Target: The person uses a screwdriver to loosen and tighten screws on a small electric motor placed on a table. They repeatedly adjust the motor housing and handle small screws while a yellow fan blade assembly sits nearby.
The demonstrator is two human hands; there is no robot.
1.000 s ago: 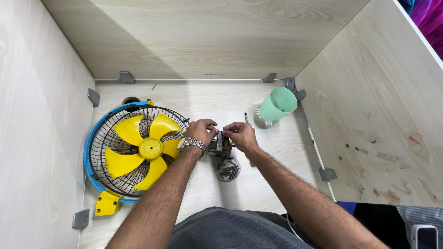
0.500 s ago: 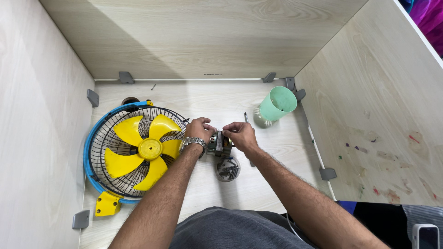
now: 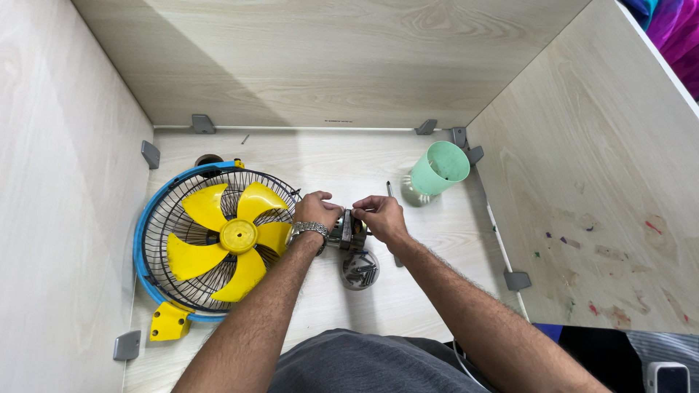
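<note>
Wooden bench: one fan point(image 3: 218, 244), one cup point(image 3: 439, 168), both hands point(image 3: 349, 217) gripping one motor point(image 3: 346, 233).

You have almost nothing of this kind in view. At the lower right corner of the frame, outside the wooden wall, a phone point(image 3: 667, 378) lies with its screen up: a small rounded rectangle, pale grey glass inside a dark rim, cut off by the frame's bottom edge. You can see no packages, labels or signs anywhere on the table or the walls.
</note>
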